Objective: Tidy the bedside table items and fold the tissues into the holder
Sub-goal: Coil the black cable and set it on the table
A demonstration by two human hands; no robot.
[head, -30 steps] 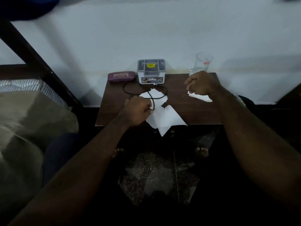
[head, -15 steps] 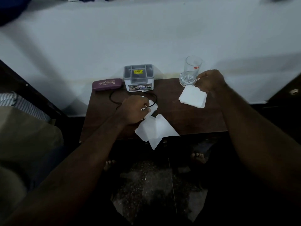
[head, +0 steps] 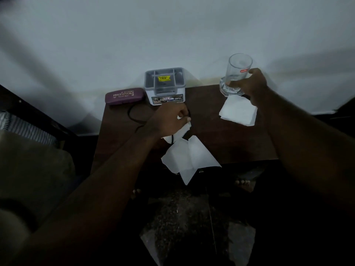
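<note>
Crumpled white tissues (head: 187, 156) overhang the near edge of the dark wooden desk (head: 211, 131). The left hand (head: 171, 120) is curled over a tissue and a thin black cable (head: 134, 118); its grip is hidden. A flat square tissue (head: 238, 112) lies just before the clear glass (head: 237, 73), which the right hand (head: 251, 83) clasps. At the wall stand a boxy grey holder (head: 165, 85) and an oblong maroon case (head: 124, 96).

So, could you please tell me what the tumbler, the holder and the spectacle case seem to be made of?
Tumbler: clear glass, probably; the wall shows through it and the base looks thick. Holder: smooth grey-and-white plastic, apparently moulded into compartments. Spectacle case: maroon, matte with printed lettering, likely hard plastic or leatherette; the dim light leaves that open.
</note>
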